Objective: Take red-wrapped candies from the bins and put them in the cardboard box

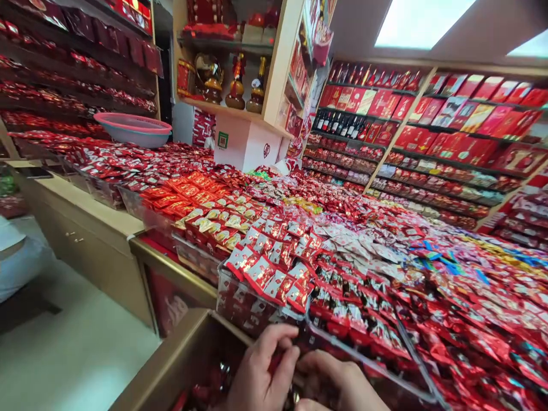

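My left hand (263, 371) and my right hand (340, 379) are close together at the bottom centre, above a brown cardboard box (171, 354). The fingers of both hands are curled inward. A bit of red shows between the left fingers, but what either hand holds is hidden. Dark and red shiny wrapped packets (205, 394) lie inside the box. Just beyond my hands, a clear plastic bin (240, 302) is heaped with red and white sweet packets (274, 279). To its right, another clear bin holds dark red wrapped packets (351, 305).
Several more sweet piles (192, 194) spread across the counter. A pink and grey basin (135, 128) rests at the back left. Wooden cabinets (94, 245) edge the floor on the left. A display shelf (231, 108) and wall shelves with red boxes (462, 142) stand behind.
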### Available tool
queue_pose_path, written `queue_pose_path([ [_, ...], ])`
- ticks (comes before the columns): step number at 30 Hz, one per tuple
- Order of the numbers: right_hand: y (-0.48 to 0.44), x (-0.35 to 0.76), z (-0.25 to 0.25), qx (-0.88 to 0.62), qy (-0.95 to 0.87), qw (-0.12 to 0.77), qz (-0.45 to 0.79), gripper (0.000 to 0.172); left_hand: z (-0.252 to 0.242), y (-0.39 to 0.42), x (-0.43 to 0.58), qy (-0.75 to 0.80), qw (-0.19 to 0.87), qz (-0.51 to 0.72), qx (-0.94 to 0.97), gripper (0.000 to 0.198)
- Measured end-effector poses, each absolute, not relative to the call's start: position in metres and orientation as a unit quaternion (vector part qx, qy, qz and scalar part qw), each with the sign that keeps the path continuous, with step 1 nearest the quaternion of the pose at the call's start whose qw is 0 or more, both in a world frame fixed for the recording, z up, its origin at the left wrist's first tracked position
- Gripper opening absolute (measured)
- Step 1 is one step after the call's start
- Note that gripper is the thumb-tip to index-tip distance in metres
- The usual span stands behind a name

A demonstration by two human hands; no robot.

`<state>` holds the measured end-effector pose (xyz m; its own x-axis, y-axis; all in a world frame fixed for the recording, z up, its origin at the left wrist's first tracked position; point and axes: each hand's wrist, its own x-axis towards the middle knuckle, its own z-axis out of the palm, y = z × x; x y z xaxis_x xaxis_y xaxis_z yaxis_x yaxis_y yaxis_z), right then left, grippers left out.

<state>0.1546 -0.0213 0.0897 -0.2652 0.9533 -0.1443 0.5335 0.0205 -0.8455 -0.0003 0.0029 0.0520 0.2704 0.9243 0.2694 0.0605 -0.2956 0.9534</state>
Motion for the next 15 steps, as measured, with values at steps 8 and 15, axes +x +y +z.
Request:
queue_pose_path([
  [8, -0.042, 0.157, 0.054, -0.518, -0.541, 0.386, 0.539, 0.034, 0.064, 0.008, 0.007, 0.301, 0.675, 0.391, 0.548, 0.03],
  [15, -0.043, 0.159, 0.053, -0.512, -0.498, 0.426, 0.556, 0.034, 0.058, 0.009, 0.01, 0.336, 0.64, 0.429, 0.541, 0.021],
])
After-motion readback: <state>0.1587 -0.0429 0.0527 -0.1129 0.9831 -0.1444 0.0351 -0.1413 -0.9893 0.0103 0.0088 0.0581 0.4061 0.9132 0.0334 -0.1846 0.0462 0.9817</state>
